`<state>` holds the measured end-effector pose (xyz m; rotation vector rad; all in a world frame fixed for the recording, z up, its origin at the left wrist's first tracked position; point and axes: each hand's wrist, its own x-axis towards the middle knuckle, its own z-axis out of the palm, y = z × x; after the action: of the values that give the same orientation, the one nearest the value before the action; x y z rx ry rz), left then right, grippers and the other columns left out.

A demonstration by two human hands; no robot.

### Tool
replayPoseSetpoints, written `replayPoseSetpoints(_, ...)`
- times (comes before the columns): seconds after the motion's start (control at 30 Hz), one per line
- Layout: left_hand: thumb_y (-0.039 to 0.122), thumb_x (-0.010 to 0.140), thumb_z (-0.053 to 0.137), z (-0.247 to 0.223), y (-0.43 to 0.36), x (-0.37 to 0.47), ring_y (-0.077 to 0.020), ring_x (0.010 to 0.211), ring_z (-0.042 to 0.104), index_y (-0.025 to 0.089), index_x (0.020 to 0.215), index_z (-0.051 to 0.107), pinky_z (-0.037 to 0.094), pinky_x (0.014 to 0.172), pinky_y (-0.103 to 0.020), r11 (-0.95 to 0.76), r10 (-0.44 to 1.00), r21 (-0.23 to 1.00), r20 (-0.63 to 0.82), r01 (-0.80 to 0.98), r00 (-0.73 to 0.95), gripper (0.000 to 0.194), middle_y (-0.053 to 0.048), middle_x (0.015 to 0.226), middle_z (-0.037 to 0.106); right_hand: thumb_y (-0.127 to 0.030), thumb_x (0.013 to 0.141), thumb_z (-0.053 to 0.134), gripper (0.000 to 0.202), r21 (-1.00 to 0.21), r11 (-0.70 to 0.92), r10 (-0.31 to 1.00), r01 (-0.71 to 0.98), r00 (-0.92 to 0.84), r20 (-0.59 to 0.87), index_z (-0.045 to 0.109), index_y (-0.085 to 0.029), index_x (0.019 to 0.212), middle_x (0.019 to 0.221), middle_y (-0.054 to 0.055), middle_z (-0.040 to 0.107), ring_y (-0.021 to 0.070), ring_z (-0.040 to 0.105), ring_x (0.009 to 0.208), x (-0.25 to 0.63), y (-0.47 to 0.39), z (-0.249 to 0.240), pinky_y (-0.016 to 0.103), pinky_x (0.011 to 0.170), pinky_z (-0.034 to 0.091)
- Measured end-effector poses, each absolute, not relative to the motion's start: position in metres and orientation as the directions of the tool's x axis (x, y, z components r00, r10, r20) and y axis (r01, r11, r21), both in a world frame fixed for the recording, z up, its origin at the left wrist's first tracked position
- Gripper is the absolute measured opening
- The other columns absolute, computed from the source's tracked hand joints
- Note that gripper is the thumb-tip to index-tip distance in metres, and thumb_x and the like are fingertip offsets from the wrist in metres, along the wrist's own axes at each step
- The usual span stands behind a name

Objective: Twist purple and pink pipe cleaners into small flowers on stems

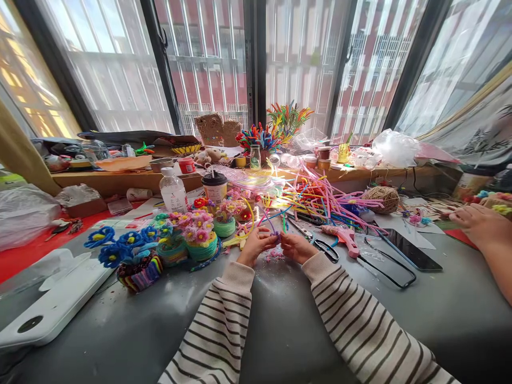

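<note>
Over the middle of the grey table, my left hand (257,245) and my right hand (296,247) meet with fingertips pinched around a purple pipe cleaner (274,234). A green stem (284,222) rises by my right fingers; whether it is joined to the purple piece I cannot tell. Below the fingers lie pink fuzz scraps (274,255). Black-handled scissors (326,250) rest just right of my right hand, with a pink glue gun (344,239) beyond them. Left of my left hand stand small pots of pipe-cleaner flowers, pink ones (199,226) and blue ones (128,245).
Loose pipe cleaners (324,197) are heaped behind my hands. A water bottle (173,189) and a lidded cup (214,186) stand behind the flowers. A phone (414,249) lies right, near another person's hand (474,224). A white device (52,304) is at left; twine (382,199) sits back right.
</note>
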<state>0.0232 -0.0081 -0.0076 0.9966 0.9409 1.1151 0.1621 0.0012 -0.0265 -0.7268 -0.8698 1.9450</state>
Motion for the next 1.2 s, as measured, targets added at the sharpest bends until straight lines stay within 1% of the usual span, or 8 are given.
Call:
replayPoseSetpoints(0.07, 0.021, 0.045, 0.072, -0.008, -0.008, 0.023, -0.0095, 0.051, 0.057, 0.015, 0.077, 0.04, 0.047, 0.056, -0.023, 0.142, 0.98, 0.958, -0.1, -0.249, 0.172, 0.046, 0.002, 0.055, 0.056, -0.034, 0.053, 0.068, 0.029, -0.801, -0.397, 0.863, -0.448, -0.48, -0.16, 0.051, -0.012, 0.063, 0.037, -0.011, 0.027, -0.0002, 0.019, 0.033, 0.163, 0.002, -0.029, 0.014, 0.032, 0.014)
replayPoseSetpoints(0.17, 0.021, 0.045, 0.072, -0.008, -0.007, 0.024, -0.0087, 0.05, 0.056, 0.015, 0.077, 0.039, 0.047, 0.057, -0.024, 0.128, 0.984, 0.962, -0.093, -0.242, 0.151, 0.046, 0.003, 0.056, 0.056, -0.032, 0.051, 0.069, 0.029, -0.819, -0.368, 0.876, -0.441, -0.46, -0.146, 0.05, -0.013, 0.064, 0.039, -0.011, 0.03, 0.0, 0.022, 0.035, 0.163, 0.001, -0.027, 0.014, 0.033, 0.015)
replayPoseSetpoints(0.33, 0.021, 0.047, 0.071, -0.008, -0.006, 0.024, -0.0087, 0.052, 0.057, 0.015, 0.077, 0.04, 0.046, 0.057, -0.023, 0.093, 0.991, 0.969, -0.069, -0.228, 0.112, 0.044, 0.001, 0.059, 0.057, -0.036, 0.051, 0.066, 0.03, -0.928, -0.14, 0.969, -0.345, -0.239, -0.058, 0.048, -0.015, 0.062, 0.041, -0.01, 0.033, 0.0004, 0.025, 0.036, 0.162, -0.002, -0.021, 0.015, 0.035, 0.013)
replayPoseSetpoints(0.43, 0.022, 0.048, 0.071, -0.009, -0.006, 0.024, -0.0096, 0.052, 0.057, 0.015, 0.078, 0.04, 0.046, 0.056, -0.023, 0.091, 0.989, 0.98, -0.069, -0.177, 0.13, 0.043, 0.0, 0.059, 0.057, -0.04, 0.051, 0.064, 0.032, -0.963, -0.054, 0.99, -0.264, -0.14, -0.018, 0.049, -0.015, 0.063, 0.043, -0.01, 0.036, 0.0005, 0.026, 0.036, 0.162, -0.001, -0.02, 0.016, 0.036, 0.013)
replayPoseSetpoints(0.6, 0.022, 0.047, 0.071, -0.01, -0.007, 0.024, -0.01, 0.055, 0.057, 0.015, 0.078, 0.041, 0.045, 0.058, -0.024, 0.106, 0.98, 0.982, -0.076, -0.157, 0.185, 0.044, 0.002, 0.058, 0.055, -0.042, 0.052, 0.063, 0.031, -0.99, 0.026, 0.987, -0.139, -0.151, 0.047, 0.05, -0.014, 0.061, 0.043, -0.009, 0.037, 0.0016, 0.026, 0.037, 0.163, 0.0, -0.022, 0.018, 0.038, 0.016)
replayPoseSetpoints(0.77, 0.022, 0.047, 0.071, -0.01, -0.007, 0.024, -0.0094, 0.054, 0.057, 0.015, 0.078, 0.042, 0.045, 0.058, -0.024, 0.113, 0.976, 0.981, -0.079, -0.16, 0.204, 0.043, 0.003, 0.059, 0.052, -0.042, 0.052, 0.062, 0.031, -0.998, 0.059, 0.994, -0.024, -0.095, 0.061, 0.051, -0.014, 0.058, 0.046, -0.007, 0.039, 0.0026, 0.027, 0.04, 0.164, -0.001, -0.021, 0.019, 0.039, 0.019)
replayPoseSetpoints(1.0, 0.023, 0.048, 0.071, -0.009, -0.007, 0.023, -0.0093, 0.055, 0.057, 0.015, 0.082, 0.044, 0.045, 0.06, -0.024, 0.1, 0.98, 0.983, -0.071, -0.153, 0.183, 0.044, 0.001, 0.061, 0.055, -0.043, 0.051, 0.062, 0.032, -0.997, 0.081, 0.993, 0.01, -0.085, 0.08, 0.05, -0.015, 0.058, 0.049, -0.007, 0.042, 0.0032, 0.03, 0.041, 0.163, -0.004, -0.017, 0.019, 0.04, 0.022)
replayPoseSetpoints(1.2, 0.023, 0.049, 0.07, -0.003, -0.012, 0.024, -0.0111, 0.056, 0.058, 0.014, 0.081, 0.044, 0.046, 0.06, -0.025, 0.121, 0.983, 0.983, -0.1, -0.135, 0.153, 0.041, -0.001, 0.058, 0.057, -0.041, 0.05, 0.064, 0.029, -0.984, 0.162, 0.987, 0.071, -0.032, 0.16, 0.052, -0.014, 0.053, 0.047, -0.006, 0.043, 0.0045, 0.033, 0.044, 0.165, -0.003, -0.018, 0.02, 0.043, 0.024)
